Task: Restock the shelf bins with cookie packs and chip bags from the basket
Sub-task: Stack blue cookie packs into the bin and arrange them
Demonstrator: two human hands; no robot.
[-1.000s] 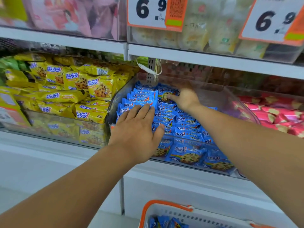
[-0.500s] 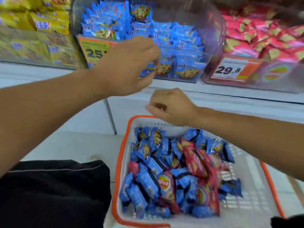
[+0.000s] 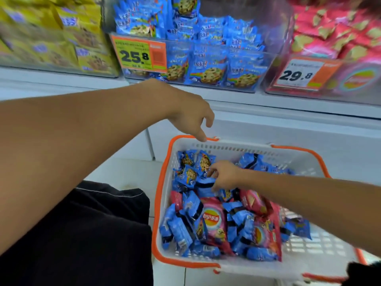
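The left hand (image 3: 189, 114) is held out over the far rim of the basket (image 3: 301, 153), palm down. Its fingers are loosely bent and pointed down, and nothing is held in it. The right hand (image 3: 223, 176) is reached down into the basket, with the arm stretched in from the right. Its fingers are curled onto the blue cookie packs (image 3: 189, 172) near the back left corner — whether one is truly pinched cannot be told.

The basket is made of white plastic with small slots in its walls and an orange rim. It is set on the floor below the shelf. Inside, many shiny blue packs are piled up, small and puffy, with pink chip bags (image 3: 214, 221) mixed in (crinkly, with a round yellow and red mark).

Above, a clear plastic bin (image 3: 274, 65) is filled with more blue packs — a price tag (image 3: 138, 54) with "25.8" is stuck on its front. Yellow packs (image 3: 68, 44) are seen to the left and red packs (image 3: 334, 34) to the right, both blurred.
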